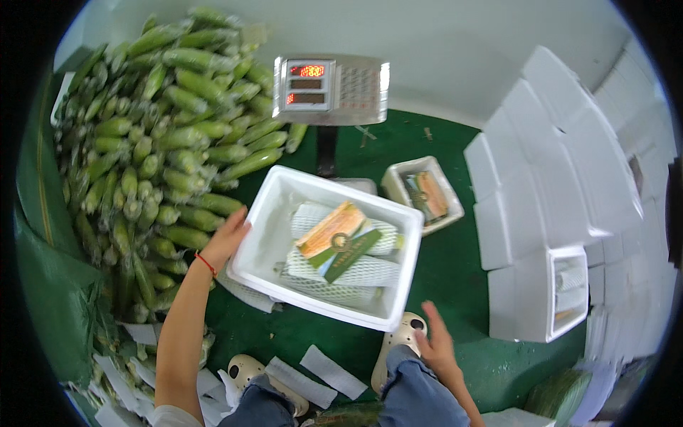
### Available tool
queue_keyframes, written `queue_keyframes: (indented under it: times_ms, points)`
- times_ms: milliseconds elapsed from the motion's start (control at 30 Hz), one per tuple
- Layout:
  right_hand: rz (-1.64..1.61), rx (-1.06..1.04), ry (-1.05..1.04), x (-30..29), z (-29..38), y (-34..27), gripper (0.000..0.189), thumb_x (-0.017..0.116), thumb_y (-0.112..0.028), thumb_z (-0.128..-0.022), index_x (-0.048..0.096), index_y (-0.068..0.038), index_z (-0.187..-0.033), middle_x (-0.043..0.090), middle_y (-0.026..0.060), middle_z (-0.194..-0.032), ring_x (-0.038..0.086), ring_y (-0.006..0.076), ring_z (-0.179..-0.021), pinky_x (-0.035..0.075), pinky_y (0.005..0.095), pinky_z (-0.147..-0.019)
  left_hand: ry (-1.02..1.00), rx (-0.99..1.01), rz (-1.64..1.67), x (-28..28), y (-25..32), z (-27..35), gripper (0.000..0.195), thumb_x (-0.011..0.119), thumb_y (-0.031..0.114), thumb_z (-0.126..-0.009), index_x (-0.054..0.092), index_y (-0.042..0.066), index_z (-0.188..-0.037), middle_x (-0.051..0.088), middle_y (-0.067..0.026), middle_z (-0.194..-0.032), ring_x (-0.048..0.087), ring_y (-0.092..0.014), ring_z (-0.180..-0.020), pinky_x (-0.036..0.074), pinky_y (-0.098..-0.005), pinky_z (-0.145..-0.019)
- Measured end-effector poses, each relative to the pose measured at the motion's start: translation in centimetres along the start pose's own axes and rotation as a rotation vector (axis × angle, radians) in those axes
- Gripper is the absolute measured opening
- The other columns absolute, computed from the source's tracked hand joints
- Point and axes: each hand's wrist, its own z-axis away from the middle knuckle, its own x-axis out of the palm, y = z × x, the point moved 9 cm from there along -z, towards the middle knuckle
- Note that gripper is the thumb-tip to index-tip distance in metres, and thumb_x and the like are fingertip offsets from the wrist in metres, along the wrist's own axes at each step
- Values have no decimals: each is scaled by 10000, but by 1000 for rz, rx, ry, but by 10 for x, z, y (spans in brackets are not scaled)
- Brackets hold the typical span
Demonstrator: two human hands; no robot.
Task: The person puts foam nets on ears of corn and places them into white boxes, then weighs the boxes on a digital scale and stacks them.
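Observation:
My left hand (227,235), with a red cord on its wrist, grips the left side of a white foam box (267,229); some fingers are hidden behind its wall. The box sits at an angle in front of the scale's post. Inside lie several ears of corn in white foam net sleeves (368,271), with a printed orange and green card (339,240) on top. My right hand (437,341) is empty, fingers apart, just off the box's lower right corner and above my right knee.
A large heap of film-wrapped green corn (181,139) fills the left. Behind the box stands a digital scale (357,96). A smaller foam box (403,181) holds more cards. White foam boxes (560,160) are stacked at right. Loose foam sleeves (333,371) lie near my clogs (400,341).

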Motion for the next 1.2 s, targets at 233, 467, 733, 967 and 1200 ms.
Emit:
queue_keyframes:
  times_ms: [233,467,733,967,1200]
  points:
    - [-799,49,-190,29,-17,3,806,509,-345,-955,21,43,-1465,73,203,-1537,68,249,-1422,85,322,-1140,-79,-11,-137,42,-19,73,637,470,-40,-701,415,0,-1334,566,-122,-1189,553,-236,-1088,436,-333,-926]
    - [-1067,46,276,-61,71,8,687,562,-229,-932,191,-14,-1469,238,155,-1500,233,227,-1374,194,326,-1112,-130,119,-241,132,138,164,590,470,-39,-681,439,-39,-1270,574,-121,-1114,561,-193,-990,445,-295,-874]
    - [-861,26,1056,-307,238,41,522,539,-94,-928,347,-24,-1409,393,112,-1397,400,192,-1247,361,292,-1001,-580,431,-303,398,265,232,582,510,-7,-718,398,-38,-1288,548,-122,-1140,538,-189,-1037,442,-307,-906]
    - [-639,94,1397,-492,273,154,443,594,-154,-853,500,-47,-1272,549,91,-1186,554,185,-980,443,286,-847,-573,559,-253,623,244,210,570,631,155,-744,383,-111,-1182,585,-208,-1051,597,-289,-951,480,-376,-852]
    - [-431,95,1516,-598,215,270,372,560,-78,-749,609,-30,-1114,601,90,-999,559,187,-900,447,301,-804,-658,363,-218,712,216,236,615,626,334,-870,277,1,-1252,529,-169,-1115,580,-202,-884,509,-318,-616]
